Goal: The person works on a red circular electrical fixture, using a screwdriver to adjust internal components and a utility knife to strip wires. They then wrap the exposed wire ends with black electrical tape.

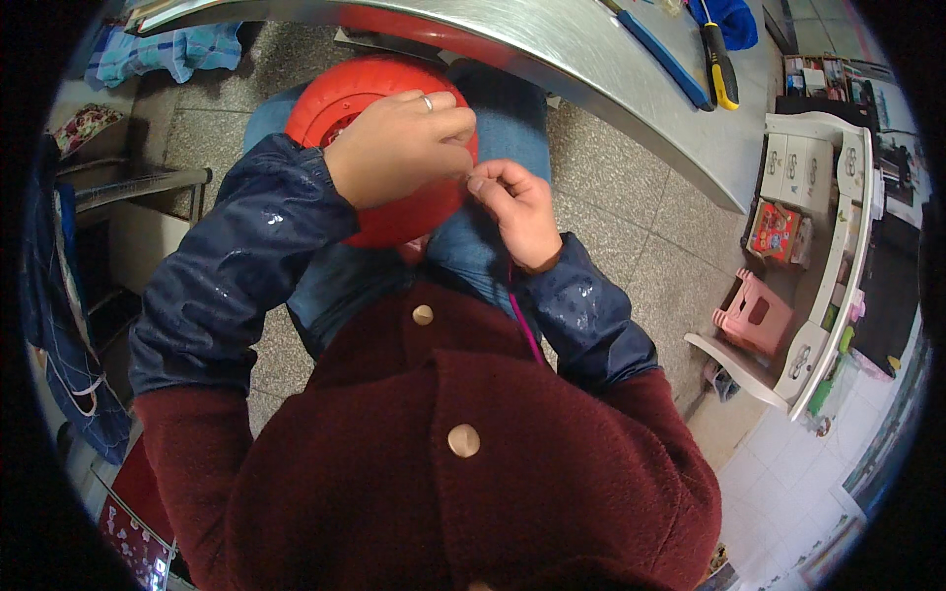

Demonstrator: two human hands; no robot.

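Observation:
A round red plastic container (340,103) rests on my lap, over blue jeans. My left hand (404,143), with a ring on one finger, lies closed on top of it, fingers pinched toward the right. My right hand (512,202) meets it fingertip to fingertip, pinching something very small that I cannot make out. A thin magenta thread (525,330) runs down from under my right wrist across my dark red coat. Both forearms wear shiny dark blue sleeve covers.
A curved metal tabletop (591,59) spans the top, with a blue tool (665,59) and a yellow-and-black handled tool (722,69) on it. A white shelf unit (838,227) and a pink stool (754,315) stand at the right. Cloth hangs at the left.

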